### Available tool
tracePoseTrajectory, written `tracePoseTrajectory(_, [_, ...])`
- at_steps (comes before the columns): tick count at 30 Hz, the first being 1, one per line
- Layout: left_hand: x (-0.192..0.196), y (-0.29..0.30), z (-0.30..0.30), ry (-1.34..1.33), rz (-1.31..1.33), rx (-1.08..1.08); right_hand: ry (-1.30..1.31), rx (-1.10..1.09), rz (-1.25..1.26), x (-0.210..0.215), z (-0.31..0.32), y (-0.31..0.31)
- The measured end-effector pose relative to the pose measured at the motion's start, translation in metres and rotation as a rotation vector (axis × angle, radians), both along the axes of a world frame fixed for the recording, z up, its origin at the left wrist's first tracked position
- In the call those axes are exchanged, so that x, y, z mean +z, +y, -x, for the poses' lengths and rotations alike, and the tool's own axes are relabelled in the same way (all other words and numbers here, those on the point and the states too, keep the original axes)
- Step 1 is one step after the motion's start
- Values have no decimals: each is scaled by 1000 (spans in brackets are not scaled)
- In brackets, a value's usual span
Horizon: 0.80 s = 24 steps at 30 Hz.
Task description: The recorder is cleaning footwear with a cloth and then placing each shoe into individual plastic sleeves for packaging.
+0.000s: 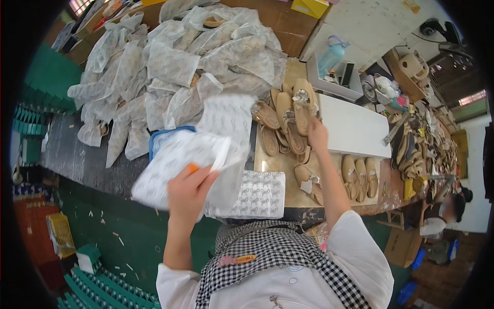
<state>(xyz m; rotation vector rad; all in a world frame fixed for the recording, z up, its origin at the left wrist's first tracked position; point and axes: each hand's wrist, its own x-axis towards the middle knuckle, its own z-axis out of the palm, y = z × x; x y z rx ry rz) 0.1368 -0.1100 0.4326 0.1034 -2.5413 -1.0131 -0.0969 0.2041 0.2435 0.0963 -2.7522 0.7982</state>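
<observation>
I am holding up a white printed cloth bag in my left hand, my fingers closed around its lower edge, so the bag is hanging in the air above the near edge of the table; an orange fingertip cover is showing on one finger against the fabric. My right hand is reaching farther out over the table and gripping a tan sandal by its upper end, lifting it just above the loose heap of tan sandals that is lying beside a white box. Under my left hand a flat stack of the same white printed bags is resting on the table's near edge, and the rim of a blue bin is peeking out just behind the bag I am holding. A row of tan sandals is lying at the right of my right forearm, near the table's front. Farther away a big pile of filled white bags is spreading across the dark part of the table. A light blue water bottle is standing in a white tray beyond the box, and more shoe parts are cluttering the far right.
</observation>
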Motion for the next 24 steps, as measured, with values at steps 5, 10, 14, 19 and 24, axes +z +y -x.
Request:
tracePoseTrajectory(5, [-46,2,26,-85,36,81,-401,379,414,122,-47,15])
tracePoseTrajectory(10, [-54,11,25,-72,-90,90,-333,690,187,185,-139,-34])
tracePoseTrajectory(14, [-48,16,13,56,41,38,-179,732,-138,181,-161,-56])
tracePoseTrajectory(19, [-64,21,-23,112,292,-81,-80,835,-20,157,-190,-79])
tracePoseTrajectory(24, [-49,41,-50,89,95,-57,-1050,421,1064,73,-210,-146])
